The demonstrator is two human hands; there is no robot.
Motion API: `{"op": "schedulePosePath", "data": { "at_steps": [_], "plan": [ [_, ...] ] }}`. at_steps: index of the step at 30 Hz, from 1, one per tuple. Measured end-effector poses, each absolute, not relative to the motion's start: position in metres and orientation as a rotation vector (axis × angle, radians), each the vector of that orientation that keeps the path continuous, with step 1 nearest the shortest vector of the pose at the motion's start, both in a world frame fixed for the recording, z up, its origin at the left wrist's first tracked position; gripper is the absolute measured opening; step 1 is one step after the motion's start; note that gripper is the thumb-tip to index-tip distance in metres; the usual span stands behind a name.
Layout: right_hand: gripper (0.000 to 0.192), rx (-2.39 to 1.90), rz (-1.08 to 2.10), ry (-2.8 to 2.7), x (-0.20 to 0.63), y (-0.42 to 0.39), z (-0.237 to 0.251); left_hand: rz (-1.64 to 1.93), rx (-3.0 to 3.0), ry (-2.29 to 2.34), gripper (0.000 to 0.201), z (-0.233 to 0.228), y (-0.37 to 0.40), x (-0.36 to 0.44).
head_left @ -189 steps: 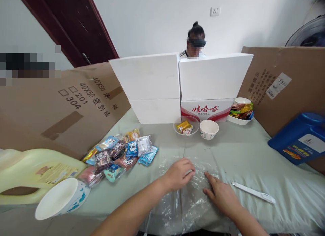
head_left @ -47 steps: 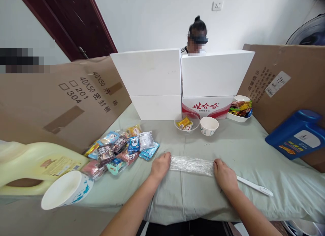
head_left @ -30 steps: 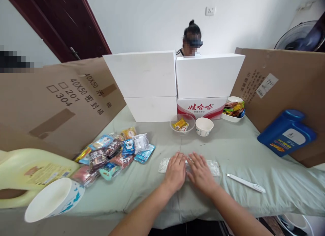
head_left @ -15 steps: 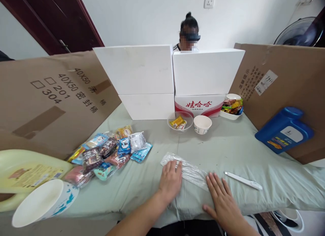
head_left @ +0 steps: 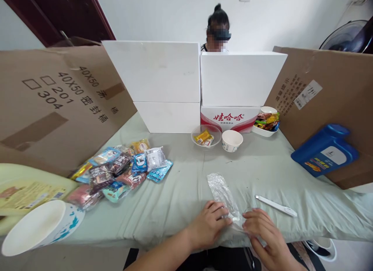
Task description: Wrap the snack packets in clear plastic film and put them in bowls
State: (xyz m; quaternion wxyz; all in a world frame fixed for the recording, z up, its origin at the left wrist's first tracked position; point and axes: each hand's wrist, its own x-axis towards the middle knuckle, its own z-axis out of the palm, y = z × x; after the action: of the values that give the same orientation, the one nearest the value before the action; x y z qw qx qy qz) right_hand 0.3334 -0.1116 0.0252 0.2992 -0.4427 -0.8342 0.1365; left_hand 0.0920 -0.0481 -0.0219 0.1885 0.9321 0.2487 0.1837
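Across green cloth (head_left: 180, 201), clear film (head_left: 222, 190) reaches the right hand (head_left: 265, 233).

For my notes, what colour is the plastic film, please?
The plastic film is clear with whitish glints; head view.

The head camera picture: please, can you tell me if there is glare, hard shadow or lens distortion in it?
Head view: small bright glints on the crinkled clear plastic at the left hand and right hand; head view: soft shading, no hard-edged shadows on the green cloth; head view: the large bowl at lower left looks stretched, probably by a wide lens.
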Motion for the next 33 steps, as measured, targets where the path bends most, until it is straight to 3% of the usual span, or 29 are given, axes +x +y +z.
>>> {"op": "schedulePosePath", "data": {
  "at_steps": [6,10,12,14,19,27,33],
  "plan": [
    [0.02,-1.374,0.957,-2.015,0.298,-0.025,0.038,0.513,2.425,0.74,0.054,-0.014,-0.047,0.087],
    [0.016,-1.435,1.008,-2.075,0.277,0.037,0.018,0.629,2.307,0.78,0.086,-0.022,-0.045,0.088],
    [0.011,-1.477,0.962,-2.105,0.27,0.054,0.009,0.669,2.262,0.784,0.093,-0.024,-0.044,0.088],
    [0.009,-1.54,0.903,-2.126,0.265,0.061,0.003,0.663,2.242,0.797,0.089,-0.022,-0.044,0.088],
    [0.009,-1.696,0.719,-2.159,0.257,0.055,0.001,0.581,2.305,0.762,0.056,-0.014,-0.043,0.088],
    [0.013,-1.85,0.516,-2.276,0.245,0.053,0.001,0.578,2.402,0.784,0.051,-0.017,-0.05,0.089],
    [0.013,-1.922,0.38,-2.34,0.237,0.053,-0.003,0.939,2.394,1.123,0.036,-0.01,-0.038,0.09]
  ]
}}
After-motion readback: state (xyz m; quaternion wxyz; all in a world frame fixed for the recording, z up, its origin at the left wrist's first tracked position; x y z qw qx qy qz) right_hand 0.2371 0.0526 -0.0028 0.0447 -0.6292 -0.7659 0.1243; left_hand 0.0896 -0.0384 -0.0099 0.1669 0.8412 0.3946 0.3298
